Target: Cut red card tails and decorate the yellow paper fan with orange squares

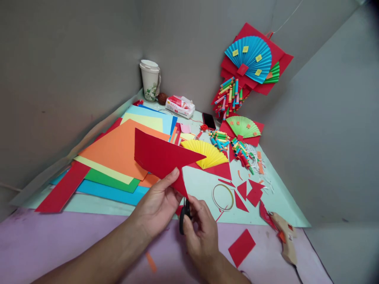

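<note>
A red sheet of paper (161,154) with a notch cut out of its right side is pinched in my left hand (160,205), thumb on top. My right hand (204,228) grips black-handled scissors (185,216), whose blades meet the lower tip of the red sheet and are mostly hidden. Behind the sheet lies a yellow paper fan (205,152) on red paper. Red offcuts (242,191) are scattered right of my hands, beside a roll of narrow tape (222,197). A red paper rectangle (242,247) rests on the purple surface near my right hand.
Coloured sheets (115,148) are stacked at the left. A white cup (150,81), tissue pack (180,106) and phone (209,121) stand or lie at the back. Blue-fan decoration (251,59) hangs at the right wall, above a green fan (244,127). A glue gun (286,236) lies at the right.
</note>
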`<state>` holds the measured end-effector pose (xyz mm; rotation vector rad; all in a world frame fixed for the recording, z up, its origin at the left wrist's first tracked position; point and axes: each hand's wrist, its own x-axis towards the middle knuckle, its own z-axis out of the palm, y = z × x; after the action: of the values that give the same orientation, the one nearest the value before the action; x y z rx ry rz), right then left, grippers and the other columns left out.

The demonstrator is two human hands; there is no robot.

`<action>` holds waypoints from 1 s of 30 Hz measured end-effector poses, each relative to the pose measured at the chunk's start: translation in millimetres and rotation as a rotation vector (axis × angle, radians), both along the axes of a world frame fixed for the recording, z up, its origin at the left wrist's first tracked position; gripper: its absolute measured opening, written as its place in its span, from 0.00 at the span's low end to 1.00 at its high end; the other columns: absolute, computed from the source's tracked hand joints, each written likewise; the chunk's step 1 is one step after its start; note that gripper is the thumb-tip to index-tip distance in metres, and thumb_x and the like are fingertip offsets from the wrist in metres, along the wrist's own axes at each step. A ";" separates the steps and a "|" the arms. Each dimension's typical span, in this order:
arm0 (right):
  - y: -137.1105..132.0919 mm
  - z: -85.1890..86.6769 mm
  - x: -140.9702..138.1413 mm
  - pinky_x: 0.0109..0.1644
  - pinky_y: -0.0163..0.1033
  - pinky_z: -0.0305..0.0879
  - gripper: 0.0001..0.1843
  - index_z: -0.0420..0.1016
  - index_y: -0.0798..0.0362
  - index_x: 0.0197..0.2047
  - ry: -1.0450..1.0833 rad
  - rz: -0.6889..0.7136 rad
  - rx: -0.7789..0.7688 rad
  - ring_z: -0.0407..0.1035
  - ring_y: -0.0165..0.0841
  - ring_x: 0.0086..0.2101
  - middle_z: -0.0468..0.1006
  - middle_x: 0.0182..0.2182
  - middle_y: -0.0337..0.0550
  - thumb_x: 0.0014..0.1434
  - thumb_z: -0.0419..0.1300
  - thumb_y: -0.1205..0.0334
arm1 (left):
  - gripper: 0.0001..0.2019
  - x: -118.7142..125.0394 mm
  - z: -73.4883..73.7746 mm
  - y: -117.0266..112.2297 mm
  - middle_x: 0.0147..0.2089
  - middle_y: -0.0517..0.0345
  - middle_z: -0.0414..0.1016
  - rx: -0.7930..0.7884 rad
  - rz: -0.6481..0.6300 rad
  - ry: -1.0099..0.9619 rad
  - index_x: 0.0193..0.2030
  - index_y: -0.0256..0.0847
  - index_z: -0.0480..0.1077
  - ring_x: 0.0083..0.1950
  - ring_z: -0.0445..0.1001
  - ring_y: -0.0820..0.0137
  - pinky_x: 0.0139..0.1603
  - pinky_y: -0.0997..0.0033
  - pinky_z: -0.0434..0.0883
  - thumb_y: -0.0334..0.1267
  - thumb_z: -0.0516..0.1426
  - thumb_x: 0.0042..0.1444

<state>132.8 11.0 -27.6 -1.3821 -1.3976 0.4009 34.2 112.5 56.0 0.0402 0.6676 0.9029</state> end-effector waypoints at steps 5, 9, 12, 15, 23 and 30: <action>-0.7 0.4 -1.3 0.37 0.38 0.69 0.24 0.67 0.46 0.62 0.001 0.002 0.004 0.69 0.35 0.35 0.73 0.38 0.45 0.63 0.54 0.67 | 0.13 -0.8 0.1 0.0 0.22 0.57 0.76 0.017 -0.010 0.012 0.28 0.38 0.72 0.23 0.76 0.72 0.26 0.76 0.75 0.25 0.55 0.63; -1.5 1.2 -1.7 0.38 0.39 0.69 0.24 0.66 0.46 0.63 -0.003 0.015 -0.003 0.69 0.36 0.35 0.72 0.38 0.44 0.63 0.54 0.66 | 0.14 -1.0 1.6 -0.6 0.21 0.56 0.76 0.020 -0.030 0.036 0.27 0.37 0.72 0.22 0.76 0.71 0.28 0.75 0.76 0.26 0.54 0.64; -2.3 1.4 -1.9 0.39 0.39 0.69 0.25 0.64 0.46 0.63 0.018 0.037 -0.005 0.69 0.36 0.36 0.72 0.39 0.45 0.63 0.53 0.67 | 0.14 -1.0 2.4 -1.5 0.21 0.55 0.76 0.022 -0.060 0.051 0.27 0.38 0.72 0.22 0.75 0.70 0.33 0.70 0.78 0.28 0.54 0.64; -2.6 0.0 -2.1 0.40 0.39 0.69 0.26 0.64 0.45 0.64 0.041 0.054 0.001 0.68 0.35 0.37 0.72 0.40 0.45 0.64 0.53 0.68 | 0.15 -1.0 2.4 -1.9 0.21 0.53 0.76 0.032 -0.082 0.052 0.26 0.37 0.72 0.22 0.75 0.70 0.33 0.70 0.77 0.29 0.53 0.65; -1.2 -6.9 -3.0 0.39 0.39 0.67 0.26 0.64 0.43 0.64 0.120 0.107 0.006 0.67 0.35 0.36 0.72 0.40 0.44 0.64 0.53 0.68 | 0.14 -1.6 -3.5 -0.9 0.23 0.54 0.75 0.055 -0.080 0.001 0.30 0.36 0.74 0.23 0.75 0.71 0.26 0.73 0.74 0.29 0.53 0.65; -0.3 -2.0 0.3 0.38 0.37 0.67 0.26 0.67 0.42 0.62 0.100 0.099 -0.028 0.68 0.34 0.34 0.73 0.38 0.42 0.61 0.55 0.69 | 0.14 -3.5 -4.5 2.3 0.23 0.55 0.76 0.099 -0.030 -0.001 0.28 0.36 0.73 0.24 0.76 0.71 0.26 0.73 0.75 0.28 0.54 0.64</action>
<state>133.1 10.7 -29.6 -1.3014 -1.3854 0.5492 30.7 114.7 51.5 0.1378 0.6194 0.9063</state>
